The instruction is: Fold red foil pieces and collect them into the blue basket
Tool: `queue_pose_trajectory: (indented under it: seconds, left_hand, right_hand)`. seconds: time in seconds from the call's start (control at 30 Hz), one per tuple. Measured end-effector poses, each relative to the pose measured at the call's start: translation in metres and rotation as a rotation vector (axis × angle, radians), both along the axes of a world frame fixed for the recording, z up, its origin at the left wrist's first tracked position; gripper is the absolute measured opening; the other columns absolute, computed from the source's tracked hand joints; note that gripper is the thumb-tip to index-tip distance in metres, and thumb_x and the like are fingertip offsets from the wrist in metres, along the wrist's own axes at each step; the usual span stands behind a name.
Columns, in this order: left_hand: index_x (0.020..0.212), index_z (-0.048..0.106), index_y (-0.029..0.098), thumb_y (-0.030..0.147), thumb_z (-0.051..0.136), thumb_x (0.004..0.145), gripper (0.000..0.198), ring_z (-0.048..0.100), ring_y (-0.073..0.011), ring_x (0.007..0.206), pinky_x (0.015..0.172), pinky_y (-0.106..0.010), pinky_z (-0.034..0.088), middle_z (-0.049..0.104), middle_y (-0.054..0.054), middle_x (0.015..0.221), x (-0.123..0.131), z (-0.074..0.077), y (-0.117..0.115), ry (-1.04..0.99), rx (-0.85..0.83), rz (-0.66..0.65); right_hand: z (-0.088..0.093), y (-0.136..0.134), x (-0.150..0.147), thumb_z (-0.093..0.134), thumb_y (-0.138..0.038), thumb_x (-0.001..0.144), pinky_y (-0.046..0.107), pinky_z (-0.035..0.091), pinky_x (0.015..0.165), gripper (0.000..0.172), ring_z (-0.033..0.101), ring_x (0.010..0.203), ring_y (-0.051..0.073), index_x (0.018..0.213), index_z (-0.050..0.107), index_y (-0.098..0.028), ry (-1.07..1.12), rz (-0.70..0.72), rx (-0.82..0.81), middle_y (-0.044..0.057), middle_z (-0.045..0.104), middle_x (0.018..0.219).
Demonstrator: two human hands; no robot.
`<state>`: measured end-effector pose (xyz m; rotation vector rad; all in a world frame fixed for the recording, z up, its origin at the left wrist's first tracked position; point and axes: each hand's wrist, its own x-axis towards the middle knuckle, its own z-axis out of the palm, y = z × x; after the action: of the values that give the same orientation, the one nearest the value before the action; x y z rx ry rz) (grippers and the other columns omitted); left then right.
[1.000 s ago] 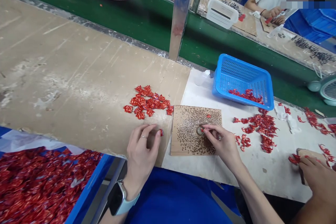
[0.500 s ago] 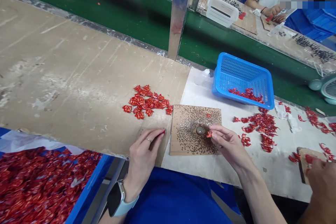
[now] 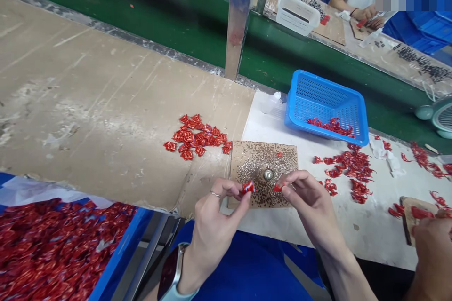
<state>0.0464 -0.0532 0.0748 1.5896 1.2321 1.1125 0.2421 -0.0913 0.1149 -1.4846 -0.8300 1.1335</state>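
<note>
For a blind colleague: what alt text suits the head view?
The left hand pinches a red foil piece and the right hand a second red piece, over a brown board strewn with tiny metal bits. A pile of red pieces and a blue basket lie beyond.

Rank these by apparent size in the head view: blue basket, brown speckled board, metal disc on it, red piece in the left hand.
1. blue basket
2. brown speckled board
3. metal disc and red piece in the left hand look alike, so unranked.
</note>
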Motion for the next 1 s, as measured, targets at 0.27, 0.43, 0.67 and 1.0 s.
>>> queue_pose_trajectory:
  seconds: [0.27, 0.43, 0.67, 1.0]
  left_hand:
    - [0.089, 0.054, 0.025, 0.018, 0.073, 0.091, 0.020, 0.076, -0.0121, 0.070, 0.069, -0.022, 0.065, 0.075, 0.004, 0.081, 0.009, 0.008, -0.005, -0.031, -0.032, -0.052]
    - [0.089, 0.056, 0.025, 0.019, 0.072, 0.093, 0.018, 0.077, -0.0135, 0.071, 0.069, -0.024, 0.065, 0.074, 0.003, 0.080, 0.007, 0.007, -0.004, -0.020, -0.032, -0.062]
    - [0.090, 0.056, 0.026, 0.016, 0.072, 0.093, 0.019, 0.076, -0.0112, 0.072, 0.071, -0.022, 0.063, 0.073, 0.006, 0.081, 0.008, 0.007, -0.006, -0.021, 0.002, -0.068]
    - [0.081, 0.051, 0.024, 0.015, 0.070, 0.094, 0.025, 0.073, -0.0112, 0.067, 0.068, -0.022, 0.061, 0.071, 0.005, 0.076, 0.014, 0.010, -0.003, -0.003, 0.077, -0.084]
  right_hand:
    - [0.003, 0.002, -0.030, 0.080, -0.034, 0.096, 0.025, 0.063, 0.071, 0.011, 0.072, 0.085, 0.017, 0.100, 0.073, -0.028, -0.072, 0.020, 0.066, 0.002, 0.073, 0.093]
    - [0.001, 0.002, -0.030, 0.080, -0.036, 0.096, 0.024, 0.064, 0.069, 0.012, 0.073, 0.082, 0.016, 0.100, 0.073, -0.027, -0.104, 0.027, 0.054, 0.001, 0.072, 0.093]
    - [0.003, 0.001, -0.037, 0.079, -0.033, 0.096, 0.025, 0.065, 0.075, 0.009, 0.073, 0.084, 0.017, 0.099, 0.074, -0.026, -0.168, 0.010, 0.078, 0.002, 0.072, 0.092]
    - [0.003, -0.001, -0.037, 0.079, -0.039, 0.096, 0.026, 0.063, 0.068, 0.017, 0.074, 0.083, 0.018, 0.093, 0.071, -0.025, -0.145, -0.020, 0.030, 0.003, 0.073, 0.088]
